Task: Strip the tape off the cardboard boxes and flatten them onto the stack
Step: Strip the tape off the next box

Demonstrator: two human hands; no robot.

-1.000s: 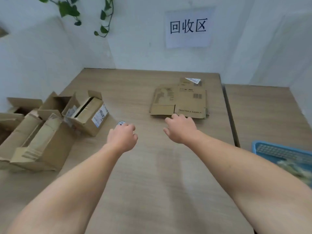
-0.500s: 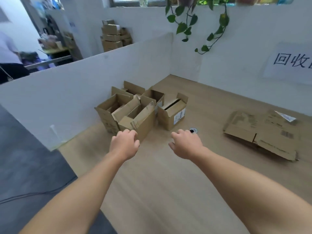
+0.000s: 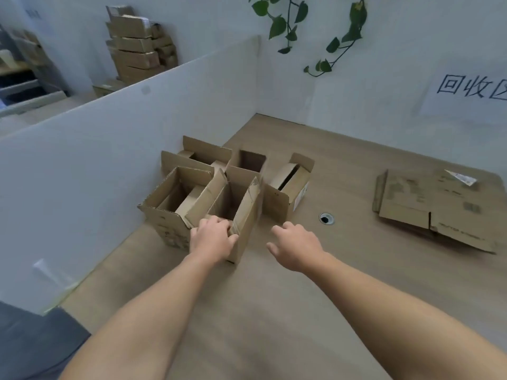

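Observation:
Several open brown cardboard boxes stand clustered on the wooden table against the white partition. My left hand grips the near rim of the front middle box, fingers over its edge. To its left stands a wider open box; to its right a box with a white label lies on its side. My right hand hovers above the table just right of the gripped box, fingers loosely spread, holding nothing. The stack of flattened boxes lies at the right, with a scrap of tape on top.
A round cable hole sits in the table between the boxes and the stack. The white partition runs along the left. A paper sign hangs on the back wall under a trailing plant. More boxes are piled beyond the partition.
My view swung left from the flat stack to the box cluster. Both hands moved forward; my left hand took hold of the front box's rim, and my right hand opened beside it.

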